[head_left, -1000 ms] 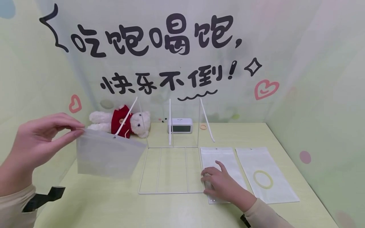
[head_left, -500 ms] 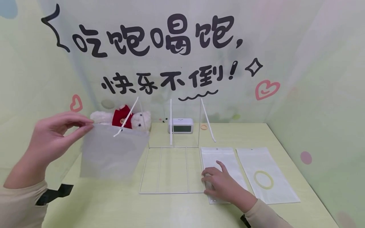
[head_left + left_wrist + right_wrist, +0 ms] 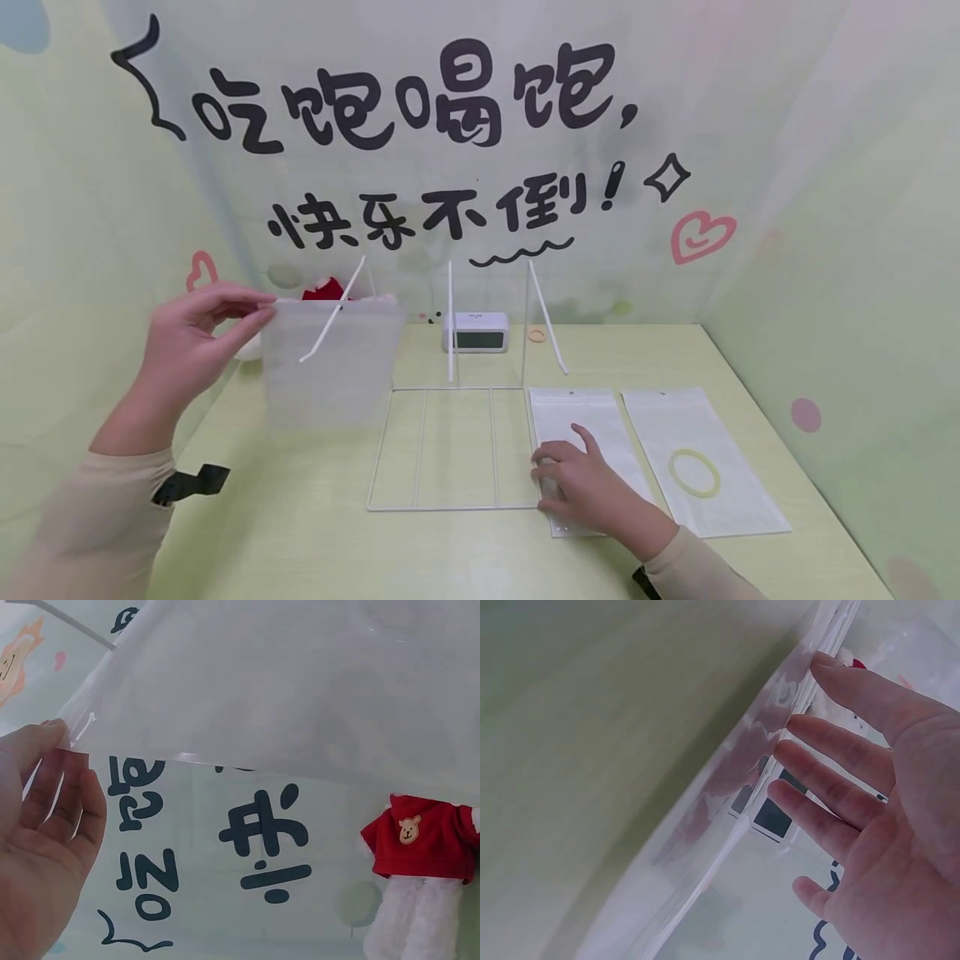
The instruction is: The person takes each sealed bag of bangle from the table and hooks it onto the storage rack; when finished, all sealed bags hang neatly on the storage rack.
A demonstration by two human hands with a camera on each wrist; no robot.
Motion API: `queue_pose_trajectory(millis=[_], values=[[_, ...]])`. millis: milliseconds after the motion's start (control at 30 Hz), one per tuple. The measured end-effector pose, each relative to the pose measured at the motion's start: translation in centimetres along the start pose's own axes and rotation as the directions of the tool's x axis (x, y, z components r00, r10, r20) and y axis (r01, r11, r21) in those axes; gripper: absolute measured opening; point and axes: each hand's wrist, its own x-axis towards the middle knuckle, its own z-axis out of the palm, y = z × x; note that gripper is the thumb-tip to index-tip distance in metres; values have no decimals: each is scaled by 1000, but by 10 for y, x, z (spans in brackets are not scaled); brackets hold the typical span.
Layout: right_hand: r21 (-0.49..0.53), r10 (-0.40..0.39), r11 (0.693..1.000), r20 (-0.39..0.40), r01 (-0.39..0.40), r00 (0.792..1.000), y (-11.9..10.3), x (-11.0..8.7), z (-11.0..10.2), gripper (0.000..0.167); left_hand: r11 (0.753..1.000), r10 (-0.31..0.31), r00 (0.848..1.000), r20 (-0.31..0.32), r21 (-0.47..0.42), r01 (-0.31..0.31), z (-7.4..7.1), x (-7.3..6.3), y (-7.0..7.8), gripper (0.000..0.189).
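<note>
My left hand (image 3: 187, 342) pinches the top corner of a translucent plastic bag (image 3: 315, 375), between thumb and fingers. The bag hangs at the left prong (image 3: 318, 332) of a white wire rack (image 3: 435, 508); the prong appears to run through the small hole in its top edge. In the left wrist view the bag (image 3: 262, 682) spreads above the left hand (image 3: 52, 802). My right hand (image 3: 588, 487) lies with loosely bent fingers over a flat white bag (image 3: 573, 408) beside the rack base. In the right wrist view, fingers of the right hand (image 3: 870, 787) meet a clear plastic edge.
A second white bag (image 3: 738, 500) with a yellow ring (image 3: 693, 473) on it lies at the right. Behind the rack stand a white digital clock (image 3: 480, 332) and a small orange ring (image 3: 536, 335). A plush bear in a red shirt (image 3: 324, 290) is partly covered by the hanging bag.
My left hand has moved right and slightly up. The bag's hole has gone from the left prong's tip to farther up along it. The right hand has stayed put.
</note>
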Motion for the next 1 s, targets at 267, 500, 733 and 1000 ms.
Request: queue_pose_trajectory(millis=[267,500,733,1000], values=[[-14,-3,1000,6,3,1000,1,1,1,34,995,-80,997,-12,63,81,9,8,-9,19],[-14,-1,1000,19,1,1000,2,2,1,34,986,-138,990,-7,95,138,12,9,-15,20],[-30,-11,999,22,11,1000,3,1,2,35,976,-160,987,-19,149,161,8,2,-18,26],[-25,-4,1000,23,4,1000,4,0,3,35,976,-22,998,-59,213,34,-7,-10,-6,33]])
